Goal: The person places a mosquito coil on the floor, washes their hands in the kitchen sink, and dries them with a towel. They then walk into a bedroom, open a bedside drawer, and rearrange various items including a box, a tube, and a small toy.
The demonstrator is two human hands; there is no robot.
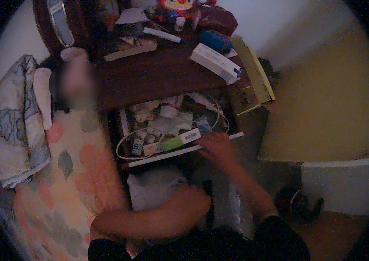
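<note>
Dim light blurs the scene. My right hand (218, 148) is at the front edge of an open drawer (168, 156), near its right corner; whether its fingers grip the edge or something inside cannot be told. Beside its fingertips lie a blue-and-white packet (203, 124) and a white-and-green carton (181, 139). A white cable (117, 148) loops around small boxes and clear plastic packets in the drawer. My left hand (195, 200) is below the drawer, close to a pale grey cloth or bag (151, 187); its fingers cannot be made out.
Behind the drawer, the dark wooden top (145, 76) bears a white carton (217, 62), papers and pouches. A floral cover (83, 182) and a patterned cloth (11, 130) lie left, below a blurred-out patch. At right stand a yellow folder (253, 71) and a large tan panel (321, 104).
</note>
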